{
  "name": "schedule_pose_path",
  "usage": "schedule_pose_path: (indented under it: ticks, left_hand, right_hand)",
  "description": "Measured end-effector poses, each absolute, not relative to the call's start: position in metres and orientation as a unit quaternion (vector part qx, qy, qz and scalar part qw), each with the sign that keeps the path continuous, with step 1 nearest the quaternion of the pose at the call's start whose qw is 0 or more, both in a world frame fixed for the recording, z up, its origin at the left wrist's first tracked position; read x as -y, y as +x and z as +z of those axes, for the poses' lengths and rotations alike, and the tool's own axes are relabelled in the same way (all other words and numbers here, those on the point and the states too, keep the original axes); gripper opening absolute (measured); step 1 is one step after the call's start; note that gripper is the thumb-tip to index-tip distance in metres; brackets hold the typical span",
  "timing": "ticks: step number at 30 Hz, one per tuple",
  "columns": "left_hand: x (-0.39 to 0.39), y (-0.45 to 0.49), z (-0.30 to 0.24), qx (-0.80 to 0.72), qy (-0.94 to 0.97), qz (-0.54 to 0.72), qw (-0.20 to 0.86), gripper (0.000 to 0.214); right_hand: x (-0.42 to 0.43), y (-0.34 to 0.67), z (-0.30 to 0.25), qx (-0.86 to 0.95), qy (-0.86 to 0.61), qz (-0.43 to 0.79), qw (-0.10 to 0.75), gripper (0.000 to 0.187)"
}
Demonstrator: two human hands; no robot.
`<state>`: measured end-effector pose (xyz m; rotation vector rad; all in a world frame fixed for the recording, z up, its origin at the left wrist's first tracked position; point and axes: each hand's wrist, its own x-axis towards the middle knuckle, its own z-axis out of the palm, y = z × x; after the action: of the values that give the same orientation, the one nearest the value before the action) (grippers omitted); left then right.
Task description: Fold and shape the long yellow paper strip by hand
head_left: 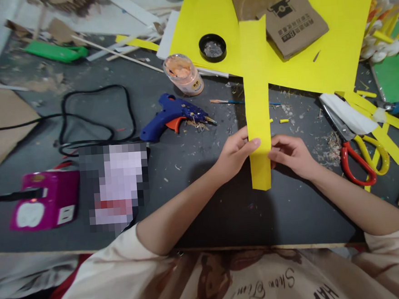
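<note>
A long yellow paper strip [257, 91] stands lengthwise in front of me, raised over the dark tabletop. My left hand [235, 152] grips its left edge near the lower end, thumb on the front face and fingers behind. On the opposite edge, my right hand [293, 154] pinches the strip between thumb and curled fingers. The strip's far end overlaps a large yellow sheet [197, 13]. Just beyond my hands lie a thin paintbrush [230, 102] and a small yellow piece [284, 121]. Part of the brush is hidden behind the strip.
Left are a blue glue gun [170, 115], its black cable [131, 108], a magenta box [49, 201] and a blurred-out phone [118, 187]. An open jar [184, 75] and black lid [212, 47] stand behind. Scissors [357, 163] lie right; cardboard [296, 24] rests on the sheet.
</note>
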<state>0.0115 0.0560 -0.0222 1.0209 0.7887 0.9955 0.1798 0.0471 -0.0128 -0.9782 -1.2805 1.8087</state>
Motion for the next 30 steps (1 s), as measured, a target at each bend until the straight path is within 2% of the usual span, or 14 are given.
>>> schedule_pose_path:
  ticks: [5, 17, 21, 26, 30]
  left_hand:
    - [-0.0562, 0.0109, -0.017, -0.327, 0.441, 0.408, 0.729, 0.03]
    - [-0.0566, 0.0102, -0.0184, -0.28, 0.419, 0.366, 0.782, 0.031]
    - [-0.0556, 0.0102, -0.0176, -0.283, 0.442, 0.364, 0.769, 0.031]
    - [-0.0537, 0.009, -0.0154, -0.288, 0.529, 0.369, 0.708, 0.029]
    - [-0.0536, 0.0082, -0.0172, -0.282, 0.556, 0.354, 0.697, 0.028]
  right_hand:
    - [-0.0502, 0.1824, -0.018, 0.464, -0.371, 0.705, 0.388, 0.016]
    - [-0.0518, 0.179, -0.0161, 0.472, -0.375, 0.713, 0.359, 0.021]
    - [-0.0522, 0.1802, -0.0184, 0.464, -0.366, 0.722, 0.36, 0.019]
    - [-0.055, 0.1797, -0.019, 0.395, -0.371, 0.718, 0.437, 0.014]
    - [-0.0556, 0.1794, -0.0191, 0.376, -0.367, 0.723, 0.449, 0.012]
